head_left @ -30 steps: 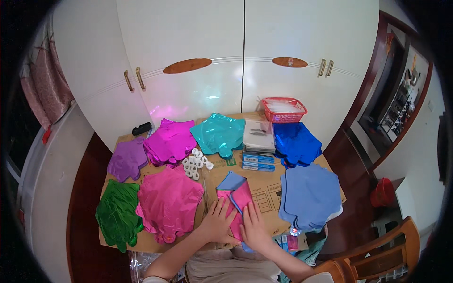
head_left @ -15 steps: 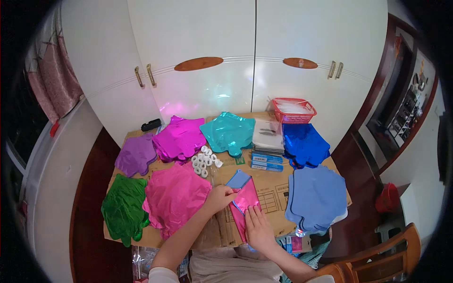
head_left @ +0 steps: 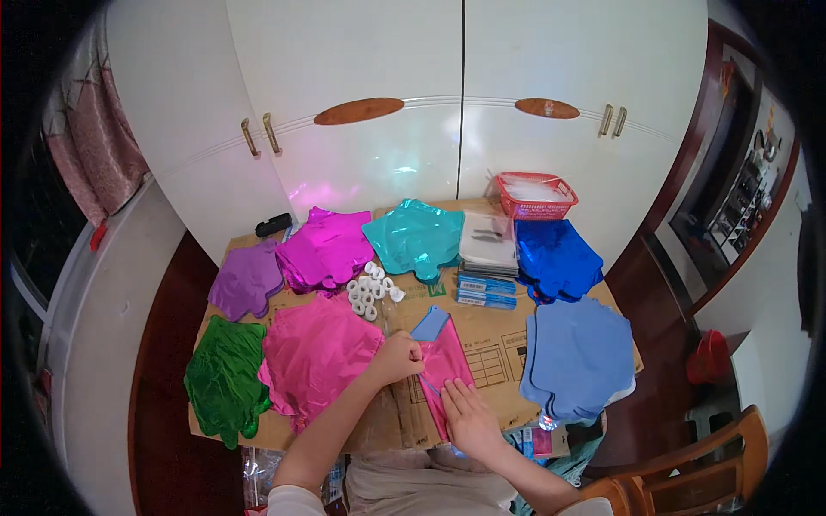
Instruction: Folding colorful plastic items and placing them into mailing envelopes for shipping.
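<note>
A folded pink foil balloon point(head_left: 444, 365) lies on the cardboard sheet point(head_left: 482, 327) in front of me, with a light blue foil piece point(head_left: 429, 324) showing at its far end. My left hand point(head_left: 397, 357) is closed on the balloon's left edge. Flat on the balloon's near end rests my right hand point(head_left: 467, 419), fingers spread. A stack of pink foil balloons point(head_left: 317, 353) sits just left of my left hand.
Stacks of foil balloons ring the cardboard: green point(head_left: 224, 377), purple point(head_left: 247, 279), magenta point(head_left: 326, 248), teal point(head_left: 416, 237), dark blue point(head_left: 555, 256), light blue point(head_left: 578, 356). White tape rolls point(head_left: 371, 288), blue packets point(head_left: 486, 291), a red basket point(head_left: 535, 193) and white cupboard doors point(head_left: 447, 103) lie beyond.
The pink balloon has been folded narrower and pressed flat. My left hand moved from flat on it to gripping its left edge; my right hand slid toward the near end.
</note>
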A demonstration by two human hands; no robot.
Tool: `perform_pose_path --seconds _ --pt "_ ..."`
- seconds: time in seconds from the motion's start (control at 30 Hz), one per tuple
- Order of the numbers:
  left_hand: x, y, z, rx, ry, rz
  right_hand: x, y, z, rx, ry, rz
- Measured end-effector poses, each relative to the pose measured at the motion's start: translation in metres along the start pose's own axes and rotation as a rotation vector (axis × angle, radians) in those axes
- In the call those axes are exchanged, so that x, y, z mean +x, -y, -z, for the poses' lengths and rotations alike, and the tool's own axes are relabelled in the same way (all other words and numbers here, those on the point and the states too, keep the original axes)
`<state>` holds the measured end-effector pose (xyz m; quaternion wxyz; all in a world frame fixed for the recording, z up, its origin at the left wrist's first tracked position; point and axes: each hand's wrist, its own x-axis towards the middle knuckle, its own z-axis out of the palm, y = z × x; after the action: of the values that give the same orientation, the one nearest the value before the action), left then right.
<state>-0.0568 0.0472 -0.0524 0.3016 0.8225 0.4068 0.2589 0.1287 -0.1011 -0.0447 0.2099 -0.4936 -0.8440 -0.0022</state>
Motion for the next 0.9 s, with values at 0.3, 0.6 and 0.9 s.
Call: perform_pose_path --seconds 0.3,0.6,0.9 --pt "0.0 0.0 0.003 -0.009 0.015 0.006 -0.001 0.001 0.002 0.048 0.025 -0.048" --pt "0.001 0.015 0.002 -0.027 0.029 0.004 0.0 0.008 0.026 0.138 -0.056 -0.118" --pt "-0.006 -0.015 0.008 0.052 0.092 -0.024 0.003 0.005 0.051 0.194 -0.19 -0.066"
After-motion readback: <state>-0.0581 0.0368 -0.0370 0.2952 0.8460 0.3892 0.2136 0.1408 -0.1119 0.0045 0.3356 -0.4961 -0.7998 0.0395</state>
